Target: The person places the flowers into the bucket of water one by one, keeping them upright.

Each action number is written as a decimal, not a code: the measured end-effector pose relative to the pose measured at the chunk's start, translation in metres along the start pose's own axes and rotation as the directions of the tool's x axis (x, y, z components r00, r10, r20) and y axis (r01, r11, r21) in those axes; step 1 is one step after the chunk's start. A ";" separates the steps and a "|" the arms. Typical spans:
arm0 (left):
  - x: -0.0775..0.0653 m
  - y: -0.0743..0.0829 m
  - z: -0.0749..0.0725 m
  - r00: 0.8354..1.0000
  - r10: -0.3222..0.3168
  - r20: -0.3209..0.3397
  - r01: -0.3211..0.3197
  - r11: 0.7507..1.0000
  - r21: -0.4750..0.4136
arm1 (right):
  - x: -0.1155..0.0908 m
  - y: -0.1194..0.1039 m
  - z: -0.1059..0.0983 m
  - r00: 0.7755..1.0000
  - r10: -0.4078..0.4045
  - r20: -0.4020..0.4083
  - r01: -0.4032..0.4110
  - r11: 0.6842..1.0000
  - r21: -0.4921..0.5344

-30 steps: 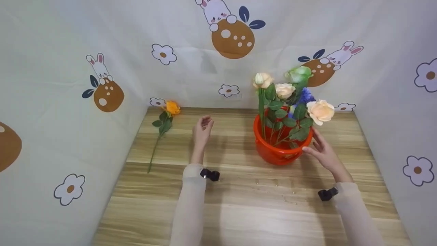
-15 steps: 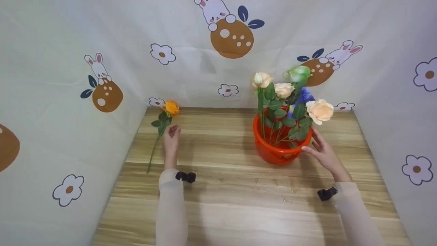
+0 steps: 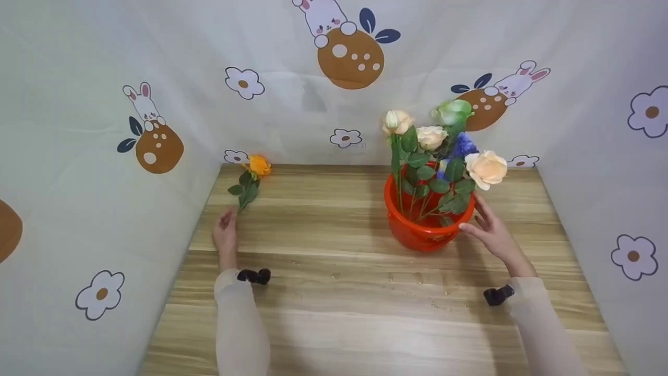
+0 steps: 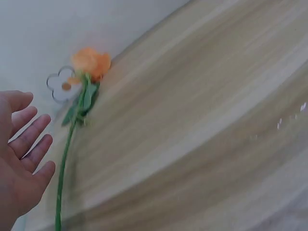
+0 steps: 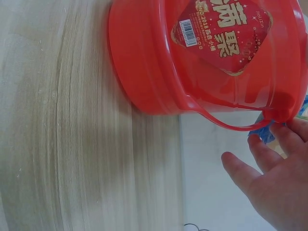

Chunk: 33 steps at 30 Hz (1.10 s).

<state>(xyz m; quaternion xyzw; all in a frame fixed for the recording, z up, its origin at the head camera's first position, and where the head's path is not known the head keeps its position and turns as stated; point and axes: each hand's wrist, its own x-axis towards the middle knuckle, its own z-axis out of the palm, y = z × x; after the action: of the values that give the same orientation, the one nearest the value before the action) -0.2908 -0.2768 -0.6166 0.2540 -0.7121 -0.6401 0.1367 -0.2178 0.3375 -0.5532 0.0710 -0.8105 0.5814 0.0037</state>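
My left hand (image 3: 225, 234) is at the left of the table, beside the stem of an orange artificial rose (image 3: 260, 165). In the left wrist view its fingers are loosely spread, with the green stem (image 4: 64, 168) just past the fingertips and nothing held. Most of the lower stem is hidden by that hand in the head view. A red plastic bucket (image 3: 417, 239) stands upright at the right, holding several artificial flowers: cream roses (image 3: 432, 138), a green rose (image 3: 453, 112) and a blue bloom (image 3: 463, 145). Fingertips of my right hand (image 3: 493, 235) touch the bucket's right rim, the fingers fairly straight.
A wood-grain table (image 3: 334, 219) runs back to a white printed cloth wall (image 3: 292, 115), with similar cloth on both sides. Several small drops or marks (image 3: 443, 292) show in front of the bucket. The bucket's thin handle (image 5: 226, 126) hangs along its side.
My left hand has moved left and slightly nearer to me, from mid-table past the rose's leaves to its stem. The right hand stays at the bucket, and the rose has not moved.
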 end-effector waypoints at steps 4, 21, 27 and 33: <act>-0.001 -0.008 -0.015 0.997 -0.073 0.004 0.073 0.996 0.055 | 0.001 0.000 0.001 1.000 0.003 0.004 -0.003 1.000 0.011; -0.018 -0.014 0.002 0.955 -0.102 0.278 0.062 0.987 0.150 | -0.001 0.002 -0.001 1.000 -0.010 -0.007 0.010 1.000 0.008; -0.020 -0.016 0.017 0.952 -0.077 0.296 0.019 0.981 0.194 | 0.000 0.000 -0.001 1.000 -0.006 -0.005 0.006 0.999 0.037; -0.025 -0.014 0.024 0.956 -0.089 0.278 0.023 0.972 0.232 | 0.000 0.000 0.000 1.000 -0.003 -0.001 0.003 1.000 0.030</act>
<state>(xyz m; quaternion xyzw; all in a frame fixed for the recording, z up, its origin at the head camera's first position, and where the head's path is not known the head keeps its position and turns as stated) -0.2803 -0.2442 -0.6302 0.1929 -0.7850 -0.5885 -0.0160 -0.2179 0.3371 -0.5528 0.0719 -0.8016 0.5935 0.0037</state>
